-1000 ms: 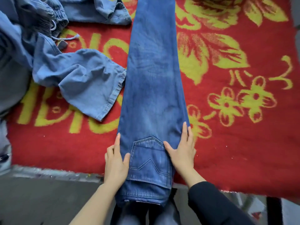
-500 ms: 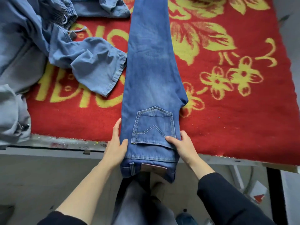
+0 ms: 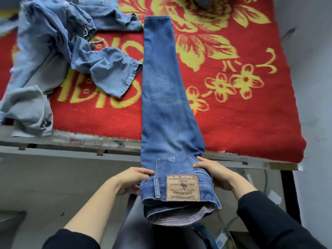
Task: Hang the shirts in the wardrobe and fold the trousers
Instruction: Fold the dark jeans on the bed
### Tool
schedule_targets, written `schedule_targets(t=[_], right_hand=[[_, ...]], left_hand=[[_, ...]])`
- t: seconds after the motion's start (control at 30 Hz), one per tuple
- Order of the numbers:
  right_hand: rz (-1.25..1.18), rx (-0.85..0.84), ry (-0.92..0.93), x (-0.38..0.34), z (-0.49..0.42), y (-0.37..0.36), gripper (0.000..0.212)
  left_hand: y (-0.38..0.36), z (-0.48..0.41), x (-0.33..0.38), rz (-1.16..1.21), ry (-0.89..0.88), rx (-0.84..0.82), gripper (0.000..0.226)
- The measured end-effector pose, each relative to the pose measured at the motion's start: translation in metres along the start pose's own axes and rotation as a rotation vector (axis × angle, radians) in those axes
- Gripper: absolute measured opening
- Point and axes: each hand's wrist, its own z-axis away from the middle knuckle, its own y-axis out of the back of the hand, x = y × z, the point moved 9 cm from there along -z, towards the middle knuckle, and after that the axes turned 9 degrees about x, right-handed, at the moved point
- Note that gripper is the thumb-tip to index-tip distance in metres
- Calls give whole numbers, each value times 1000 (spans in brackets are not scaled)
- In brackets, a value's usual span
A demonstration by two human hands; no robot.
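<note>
As waistband [image 3: 179,194] overhangs, jeans [image 3: 167,105] lengthwise, hems [image 3: 157,19] away

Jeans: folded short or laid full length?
Full length. Jeans lie legs stacked; left hand and right hand grip the waistband past the table edge.

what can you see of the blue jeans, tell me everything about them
The blue jeans are mid-blue denim, faded along the leg, folded lengthwise, leg on leg. The legs lie flat on the red flowered blanket, hems far away; the waist overhangs the near edge. A brown leather patch, a belt loop and a back pocket face up; striped lining shows inside the waistband. The left hand and right hand grip the waist at either side.
</note>
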Motion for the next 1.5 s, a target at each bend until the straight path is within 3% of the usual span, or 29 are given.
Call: schedule_targets(t=[0.07, 0.23, 0.4, 0.57, 0.67, 0.9, 1.3, 1.33, 1.4, 1.43, 1.5], right_hand=[[-65, 13, -9, -8, -2, 8, 52], [-221, 57, 20, -62, -15, 23, 18], [-365, 105, 46, -143, -44, 30, 37], [-470, 40, 46, -223, -91, 29, 28], [-374, 94, 57, -270, -125, 30, 16], [-302, 199, 163, -380, -208, 40, 15], [-244, 258, 359, -513, -303, 47, 15], [-245, 240, 410, -520, -305, 47, 19], [-222, 221, 485, -524, -310, 45, 46], [-165, 245, 522, -521, -311, 45, 59], [85, 354, 656, -511, -303, 45, 64]], left_hand=[[6, 2, 13, 37, -10, 46, 23], [44, -9, 86, 354, -147, 156, 12], [86, -35, 170, 743, -241, 228, 17], [118, -70, 244, 972, -164, 250, 16], [136, -99, 288, 851, -181, 264, 21], [199, -162, 399, 557, -387, 399, 4], [254, -239, 534, 452, -515, 476, 15], [257, -242, 540, 464, -544, 479, 21], [262, -245, 543, 445, -604, 504, 58], [261, -244, 541, 374, -630, 539, 71], [250, -235, 531, 100, -715, 630, 78]])
